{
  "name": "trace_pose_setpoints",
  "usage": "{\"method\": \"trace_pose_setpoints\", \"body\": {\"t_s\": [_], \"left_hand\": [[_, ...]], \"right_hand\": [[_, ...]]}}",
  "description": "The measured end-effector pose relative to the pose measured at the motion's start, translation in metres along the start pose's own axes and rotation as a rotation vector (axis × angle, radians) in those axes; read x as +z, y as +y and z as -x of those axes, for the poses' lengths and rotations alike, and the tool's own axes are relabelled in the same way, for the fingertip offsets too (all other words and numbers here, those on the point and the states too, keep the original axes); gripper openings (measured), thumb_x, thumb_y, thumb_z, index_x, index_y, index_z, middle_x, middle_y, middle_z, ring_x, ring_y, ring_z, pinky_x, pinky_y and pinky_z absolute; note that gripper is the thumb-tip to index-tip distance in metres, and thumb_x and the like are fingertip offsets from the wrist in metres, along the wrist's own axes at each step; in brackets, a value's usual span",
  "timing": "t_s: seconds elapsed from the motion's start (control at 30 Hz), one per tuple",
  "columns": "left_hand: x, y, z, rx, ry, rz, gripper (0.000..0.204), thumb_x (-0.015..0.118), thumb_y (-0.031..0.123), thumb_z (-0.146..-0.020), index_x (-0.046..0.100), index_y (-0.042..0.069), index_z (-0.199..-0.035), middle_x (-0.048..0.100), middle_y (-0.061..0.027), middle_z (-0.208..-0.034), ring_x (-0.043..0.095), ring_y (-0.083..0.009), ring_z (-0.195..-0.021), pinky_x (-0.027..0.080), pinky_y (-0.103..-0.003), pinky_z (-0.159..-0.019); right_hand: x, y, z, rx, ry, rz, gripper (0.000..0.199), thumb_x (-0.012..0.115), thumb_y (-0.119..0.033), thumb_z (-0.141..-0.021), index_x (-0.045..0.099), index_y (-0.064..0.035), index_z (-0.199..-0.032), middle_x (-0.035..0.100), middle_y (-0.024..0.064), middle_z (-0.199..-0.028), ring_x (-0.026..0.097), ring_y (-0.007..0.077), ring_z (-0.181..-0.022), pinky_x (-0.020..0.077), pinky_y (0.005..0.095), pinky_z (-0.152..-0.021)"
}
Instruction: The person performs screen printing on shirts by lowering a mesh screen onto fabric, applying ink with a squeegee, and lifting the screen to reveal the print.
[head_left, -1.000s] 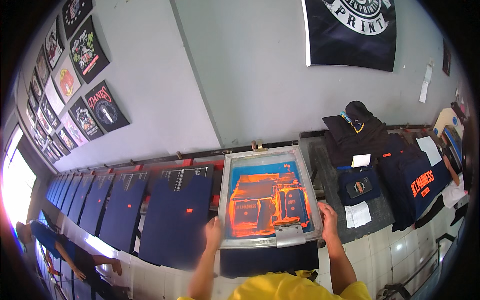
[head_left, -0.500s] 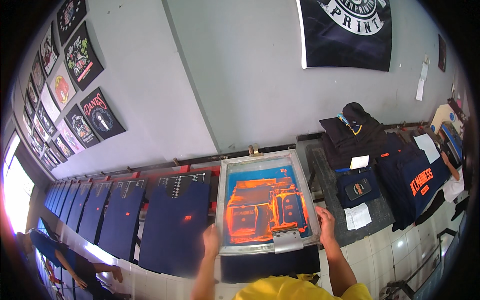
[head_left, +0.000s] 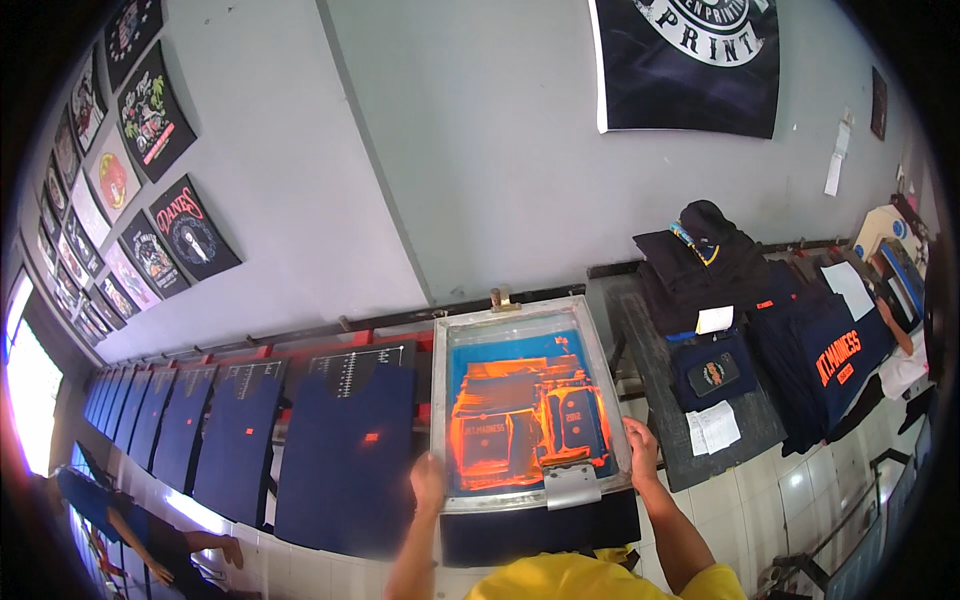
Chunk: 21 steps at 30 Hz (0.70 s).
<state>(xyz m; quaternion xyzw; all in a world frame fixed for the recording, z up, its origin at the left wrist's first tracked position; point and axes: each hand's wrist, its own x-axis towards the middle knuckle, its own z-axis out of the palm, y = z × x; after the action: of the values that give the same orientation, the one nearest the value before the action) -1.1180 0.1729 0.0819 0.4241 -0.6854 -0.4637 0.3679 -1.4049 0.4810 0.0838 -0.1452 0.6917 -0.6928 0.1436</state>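
Aluminium screen frame (head_left: pixel 520 320): held as before, no visible shift.
Left hand (head_left: pixel 428 478): fingers still curled on its left rail.
Right hand (head_left: pixel 642 448): still gripping right rail.

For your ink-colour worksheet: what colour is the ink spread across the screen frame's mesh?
Bright orange on blue mesh, in the screen frame, clearest in the head view.

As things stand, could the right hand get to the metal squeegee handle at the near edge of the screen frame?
Probably yes. The right hand grips the screen frame on its right rail, just beside the squeegee handle, and nothing lies between them.
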Motion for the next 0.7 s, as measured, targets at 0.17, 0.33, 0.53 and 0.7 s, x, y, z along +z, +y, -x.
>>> {"method": "trace_pose_setpoints", "body": {"t_s": [0.17, 0.33, 0.53, 0.7], "left_hand": [[0.004, -0.007, -0.001, 0.063, 0.033, -0.072, 0.035, 0.044, 0.022, -0.1, 0.051, -0.002, -0.075, 0.051, -0.0088, -0.066, 0.048, -0.0197, -0.063, 0.041, -0.04, -0.06], [0.003, 0.011, 0.008, 0.07, 0.126, -0.034, 0.026, 0.049, 0.014, -0.097, 0.061, -0.006, -0.108, 0.067, -0.0155, -0.098, 0.063, -0.0288, -0.091, 0.048, -0.035, -0.087], [-0.014, 0.047, 0.092, 0.067, -0.191, -0.089, 0.029, 0.047, 0.019, -0.102, 0.067, -0.001, -0.096, 0.068, -0.0064, -0.084, 0.059, -0.0115, -0.071, 0.047, -0.027, -0.063], [0.023, 0.053, 0.136, -0.645, -1.03, 0.294, 0.051, 0.033, 0.038, -0.107, 0.06, -0.003, -0.121, 0.071, -0.0133, -0.099, 0.061, -0.011, -0.062, 0.038, -0.022, -0.043]], "right_hand": [[0.002, 0.008, 0.001, -0.105, -0.028, 0.098, 0.041, 0.054, -0.024, -0.096, 0.059, 0.0009, -0.127, 0.061, 0.0163, -0.13, 0.055, 0.0251, -0.123, 0.0375, 0.0343, -0.107], [0.008, -0.002, 0.013, -0.37, -0.072, 0.558, 0.042, 0.062, -0.028, -0.094, 0.059, -0.0027, -0.127, 0.057, 0.0218, -0.133, 0.052, 0.035, -0.126, 0.0386, 0.0404, -0.108], [0.018, -0.08, 0.07, -0.682, -0.727, 1.031, 0.062, 0.075, -0.034, -0.08, 0.054, -0.0065, -0.132, 0.056, 0.012, -0.135, 0.046, 0.0335, -0.13, 0.0373, 0.0452, -0.109], [0.036, -0.097, 0.056, -0.766, -0.806, 1.224, 0.072, 0.079, -0.026, -0.071, 0.051, -0.0102, -0.135, 0.059, 0.004, -0.127, 0.054, 0.0233, -0.113, 0.0388, 0.0416, -0.099]]}}
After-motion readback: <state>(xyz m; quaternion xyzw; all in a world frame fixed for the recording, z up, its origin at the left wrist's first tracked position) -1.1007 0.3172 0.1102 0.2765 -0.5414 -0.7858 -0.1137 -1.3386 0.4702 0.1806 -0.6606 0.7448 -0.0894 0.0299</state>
